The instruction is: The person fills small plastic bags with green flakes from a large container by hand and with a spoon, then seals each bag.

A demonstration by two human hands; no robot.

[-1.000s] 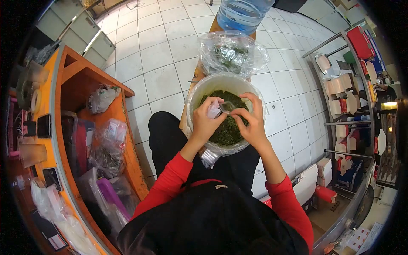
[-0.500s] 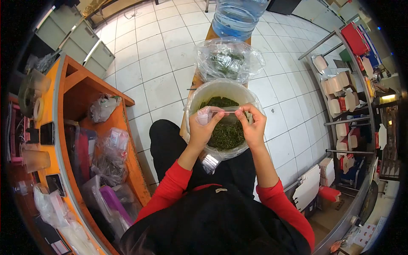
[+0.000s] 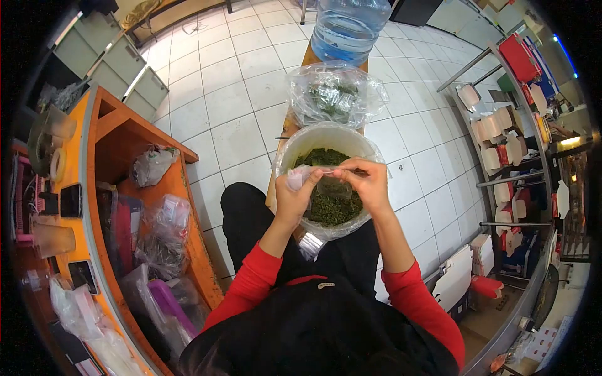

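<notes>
Over a whitish tub (image 3: 375,147) of finely chopped green leaves (image 3: 335,210), my two hands meet at the top edge of a small clear plastic bag (image 3: 333,187). My left hand (image 3: 293,197) pinches one end of that edge between thumb and finger, and pale, crumpled clear plastic (image 3: 298,178) shows in its palm. The other end is pinched by my right hand (image 3: 370,185). Below the fingers the bag hangs in front of the leaves. A silvery-wrapped thing (image 3: 310,244) lies at the tub's near side, by my legs.
Beyond the tub, a large clear bag of greens (image 3: 335,94) and a blue water bottle (image 3: 348,28) stand on a wooden bench (image 3: 290,122). An orange shelf unit (image 3: 188,219) holding plastic bags is at left. At right, a metal rack (image 3: 511,182) carries folded boxes.
My right hand has moved left, closer to my left hand. The stretched top edge of the bag has become shorter and bunched between the fingers.
</notes>
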